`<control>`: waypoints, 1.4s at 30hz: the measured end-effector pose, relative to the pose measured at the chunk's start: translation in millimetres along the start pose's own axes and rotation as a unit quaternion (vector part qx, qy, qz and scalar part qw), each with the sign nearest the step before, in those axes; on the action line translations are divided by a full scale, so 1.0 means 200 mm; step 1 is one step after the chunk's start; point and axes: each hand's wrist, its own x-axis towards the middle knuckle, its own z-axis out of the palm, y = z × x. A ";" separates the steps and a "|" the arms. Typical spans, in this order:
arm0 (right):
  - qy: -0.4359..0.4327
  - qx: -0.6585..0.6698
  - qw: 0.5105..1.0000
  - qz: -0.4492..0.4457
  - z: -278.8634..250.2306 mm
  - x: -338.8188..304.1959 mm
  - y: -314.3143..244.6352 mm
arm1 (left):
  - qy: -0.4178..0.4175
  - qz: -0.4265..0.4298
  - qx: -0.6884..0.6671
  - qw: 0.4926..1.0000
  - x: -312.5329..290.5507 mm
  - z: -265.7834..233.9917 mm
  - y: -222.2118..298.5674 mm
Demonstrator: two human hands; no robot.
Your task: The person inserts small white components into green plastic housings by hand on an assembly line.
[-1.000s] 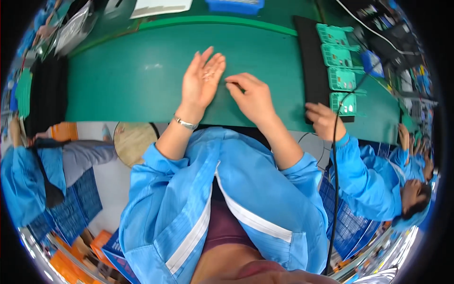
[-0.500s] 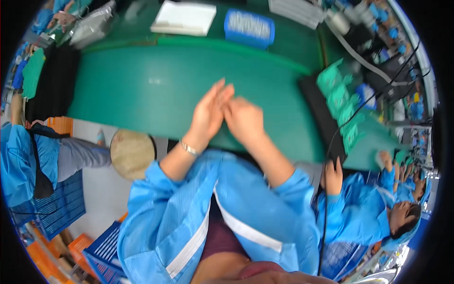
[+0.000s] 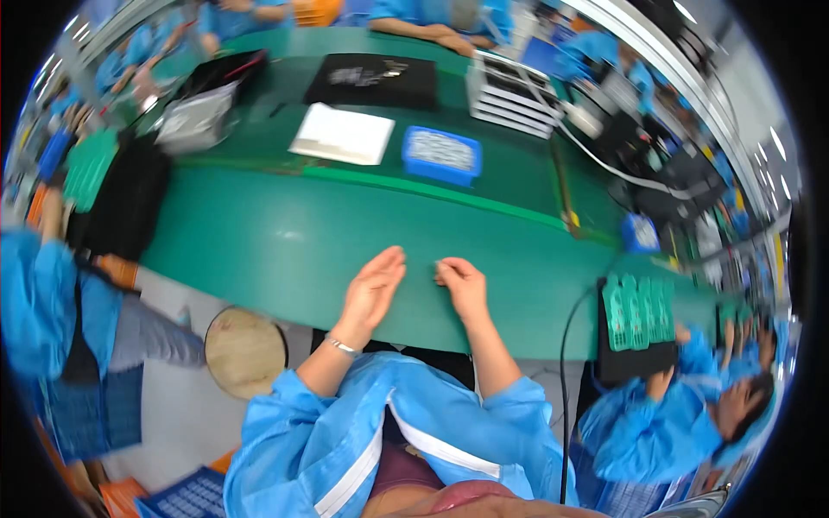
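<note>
My left hand (image 3: pixel 373 292) is over the green table (image 3: pixel 345 229), open, its fingers stretched out and nothing in it. To its right, with a gap between them, is my right hand (image 3: pixel 465 289), its thumb and fingers pinched together. A tiny speck shows at those fingertips, but it is too small to name. Beyond the hands, on the raised green shelf strip, a blue bin (image 3: pixel 442 155) holds many small pale pieces. Left of the bin lies a white sheet of paper (image 3: pixel 343 134).
At right a co-worker (image 3: pixel 656 423) holds a black board (image 3: pixel 635 363) bearing green plastic holders (image 3: pixel 637 315). A black cable (image 3: pixel 566 388) hangs between us. Farther back are a black mat (image 3: pixel 371 82) and stacked white trays (image 3: pixel 514 95). A round stool (image 3: pixel 246 352) stands at left.
My hands, together before, have come apart. The black board with green holders has shifted off the table's right side toward the co-worker. My view has tilted up, showing more of the far side.
</note>
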 end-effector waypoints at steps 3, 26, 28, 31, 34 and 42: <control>-0.017 -0.118 0.989 -0.088 -0.06 0.08 0.05 | 0.014 0.029 0.006 0.999 0.08 -0.05 -0.07; -0.011 -0.116 0.978 -0.171 -0.32 0.13 0.08 | -0.014 0.004 0.023 1.000 0.29 0.19 -0.21; -0.024 -0.103 0.982 -0.159 -0.32 0.12 0.08 | -0.013 0.009 0.050 0.999 0.26 0.16 -0.20; -0.016 -0.119 0.978 -0.172 -0.33 0.11 0.08 | 0.000 -0.010 0.063 0.998 0.25 0.04 -0.23; -0.015 -0.126 0.975 -0.181 -0.32 0.12 0.10 | 0.045 -0.026 0.066 0.996 0.23 0.01 -0.27; -0.012 -0.127 0.975 -0.180 -0.31 0.17 0.13 | -0.007 -0.016 0.099 0.995 0.13 0.10 -0.27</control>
